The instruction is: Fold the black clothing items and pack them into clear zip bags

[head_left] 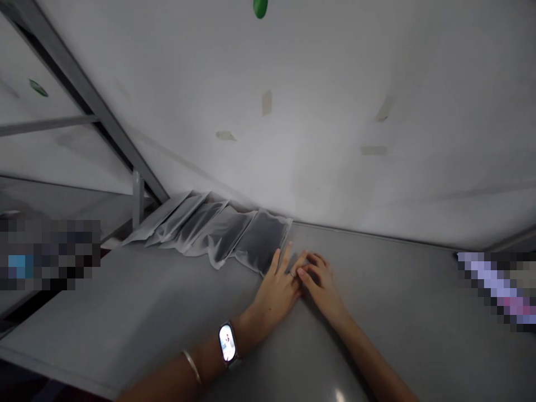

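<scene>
Several frosted plastic bags (263, 240) with dark contents lie overlapping in a row along the back of the grey table (167, 301). My left hand (280, 285), with a watch and a bangle on its arm, is at the near right corner of the rightmost bag, its fingers spread and nothing seen in them. Right beside it, my right hand (322, 285) has its fingers bent, and its thumb and fingertips meet the left hand's fingers near a ring. Whether anything small lies between those fingertips is hidden.
A white wall (318, 184) with bits of tape rises behind the table. A grey metal frame (138, 195) stands at the left, with a pixelated area beyond it. Another pixelated item (498, 287) lies at the right. A green object (260, 8) shows at the top.
</scene>
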A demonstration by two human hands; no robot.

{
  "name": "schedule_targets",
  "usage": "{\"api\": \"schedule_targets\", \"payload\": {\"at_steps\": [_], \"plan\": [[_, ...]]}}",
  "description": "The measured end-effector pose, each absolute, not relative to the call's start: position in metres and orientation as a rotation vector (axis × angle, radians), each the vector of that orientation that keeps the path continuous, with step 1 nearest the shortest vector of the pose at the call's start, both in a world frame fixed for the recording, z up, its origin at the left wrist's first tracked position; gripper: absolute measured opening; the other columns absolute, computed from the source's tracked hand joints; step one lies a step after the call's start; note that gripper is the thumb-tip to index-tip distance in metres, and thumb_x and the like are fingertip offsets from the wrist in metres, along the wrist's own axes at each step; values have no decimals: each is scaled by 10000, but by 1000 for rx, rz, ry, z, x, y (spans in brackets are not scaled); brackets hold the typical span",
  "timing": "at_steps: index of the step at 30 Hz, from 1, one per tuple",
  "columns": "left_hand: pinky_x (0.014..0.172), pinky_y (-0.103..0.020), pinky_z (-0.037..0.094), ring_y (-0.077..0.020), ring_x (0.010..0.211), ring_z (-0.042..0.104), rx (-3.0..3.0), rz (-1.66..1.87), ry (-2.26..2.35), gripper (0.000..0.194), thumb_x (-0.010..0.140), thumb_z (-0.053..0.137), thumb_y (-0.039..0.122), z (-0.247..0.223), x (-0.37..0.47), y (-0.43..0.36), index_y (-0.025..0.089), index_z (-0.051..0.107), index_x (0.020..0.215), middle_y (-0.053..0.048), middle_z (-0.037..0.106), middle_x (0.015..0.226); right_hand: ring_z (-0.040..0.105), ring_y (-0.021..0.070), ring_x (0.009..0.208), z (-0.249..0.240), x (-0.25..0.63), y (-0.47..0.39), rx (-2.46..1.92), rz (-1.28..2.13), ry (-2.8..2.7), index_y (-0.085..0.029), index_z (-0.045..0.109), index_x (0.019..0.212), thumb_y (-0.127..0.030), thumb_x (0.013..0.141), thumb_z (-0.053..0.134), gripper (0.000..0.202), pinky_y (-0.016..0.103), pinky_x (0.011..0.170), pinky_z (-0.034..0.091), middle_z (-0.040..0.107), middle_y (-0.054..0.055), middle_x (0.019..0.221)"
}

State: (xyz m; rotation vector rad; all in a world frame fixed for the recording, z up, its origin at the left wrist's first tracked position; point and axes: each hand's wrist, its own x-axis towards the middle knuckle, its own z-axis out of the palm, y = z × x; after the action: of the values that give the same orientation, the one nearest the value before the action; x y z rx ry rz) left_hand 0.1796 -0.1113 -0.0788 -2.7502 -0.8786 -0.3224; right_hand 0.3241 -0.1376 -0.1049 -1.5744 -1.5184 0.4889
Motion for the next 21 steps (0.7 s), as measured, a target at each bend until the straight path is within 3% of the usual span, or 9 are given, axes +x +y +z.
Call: {"api": "schedule_targets", "payload": {"at_steps": [6,21], "plan": [[1123,-575,236,-396,1448,96,-2771,-325,-853,627,909,488,483,-82,182,-120,256,330,1473,-83,205,1582,389,300,1317,-106,324,-139,-1568,574,-1505,-249,730,839,-504,875,524,330,543,1075,338,601,80,1289],[1134,-568,218,-372,1446,135,-2802,-373,-844,544,946,417,449,-79,183,-120,246,372,1449,-73,166,1593,256,296,1423,-104,328,-142,-1520,772,-1539,-287,729,988,-474,858,568,279,622,1107,242,468,42,1447]]}}
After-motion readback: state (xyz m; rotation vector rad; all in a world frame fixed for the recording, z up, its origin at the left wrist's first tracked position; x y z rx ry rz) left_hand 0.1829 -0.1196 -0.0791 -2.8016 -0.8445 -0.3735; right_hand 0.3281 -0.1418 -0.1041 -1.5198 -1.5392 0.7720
